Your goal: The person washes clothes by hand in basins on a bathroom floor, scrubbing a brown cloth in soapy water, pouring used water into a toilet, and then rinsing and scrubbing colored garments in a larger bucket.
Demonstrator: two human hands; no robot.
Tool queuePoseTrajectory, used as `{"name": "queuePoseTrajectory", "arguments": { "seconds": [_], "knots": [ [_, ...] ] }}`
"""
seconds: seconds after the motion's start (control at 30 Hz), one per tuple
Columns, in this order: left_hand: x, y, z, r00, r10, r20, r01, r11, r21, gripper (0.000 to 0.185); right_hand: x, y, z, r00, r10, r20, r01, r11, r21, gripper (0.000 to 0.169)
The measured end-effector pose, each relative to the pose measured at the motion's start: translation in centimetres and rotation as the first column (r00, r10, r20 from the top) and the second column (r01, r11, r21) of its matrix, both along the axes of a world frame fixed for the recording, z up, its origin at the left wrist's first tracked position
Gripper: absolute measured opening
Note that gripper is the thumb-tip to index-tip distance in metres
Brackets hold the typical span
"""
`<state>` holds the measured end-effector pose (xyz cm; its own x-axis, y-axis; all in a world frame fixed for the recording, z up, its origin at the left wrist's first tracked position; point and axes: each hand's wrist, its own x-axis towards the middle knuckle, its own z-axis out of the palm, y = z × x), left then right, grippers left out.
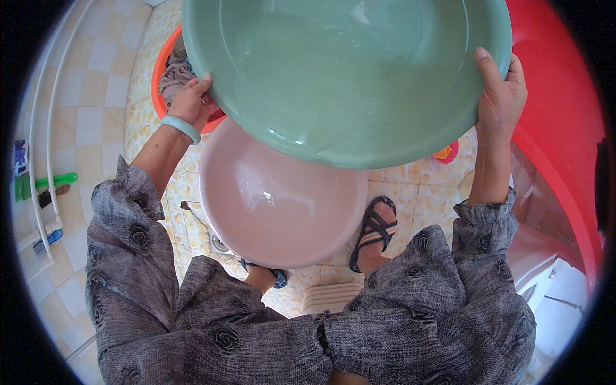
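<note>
A large green plastic basin [332, 91] spans the upper middle of the view, held between both hands. My left hand [190, 101], with a pale bangle [181, 129] on its wrist, grips the basin's left rim. On the right, my right hand [503, 94] clasps the opposite rim, thumb on the inside. Below the green basin stands a pink basin [284, 216] between my feet, its far part covered by the green one. I cannot tell whether the two basins touch.
An orange tub [158, 91] with crumpled clothes [178, 77] stands behind at the left. A large red tub [563, 86] rises on the right. White pipes [49, 125] run along the tiled left wall, with brushes [57, 179] beside them. A floor drain [219, 244] lies near the pink basin.
</note>
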<state>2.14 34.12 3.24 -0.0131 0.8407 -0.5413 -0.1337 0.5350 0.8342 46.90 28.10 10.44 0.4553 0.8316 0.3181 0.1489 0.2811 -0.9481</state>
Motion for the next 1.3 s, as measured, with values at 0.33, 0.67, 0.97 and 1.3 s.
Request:
{"name": "queuePoseTrajectory", "arguments": {
  "seconds": [0.33,0.67,0.97,1.3],
  "knots": [
    [-0.4,-0.5,0.2,1.000,-0.021,0.003,0.021,1.000,0.002,0.022,-0.2,-0.2,0.1,1.000,0.017,0.020,-0.017,1.000,0.002,0.020],
    [-0.3,-1.9,0.9,0.999,-0.048,-0.001,0.048,0.999,0.010,0.024,-0.6,-1.2,0.8,1.000,0.003,0.015,-0.003,1.000,0.018,0.020],
    [-1.3,-2.8,0.7,0.999,-0.033,0.012,0.032,0.999,0.007,0.024,-0.3,-1.9,1.3,0.998,-0.005,0.062,0.004,1.000,0.007,0.024],
    [-1.2,-4.4,1.6,1.000,-0.016,0.009,0.016,1.000,0.012,0.027,-1.1,-2.6,2.2,0.998,0.039,0.048,-0.041,0.998,0.039,0.021]
  ]
}}
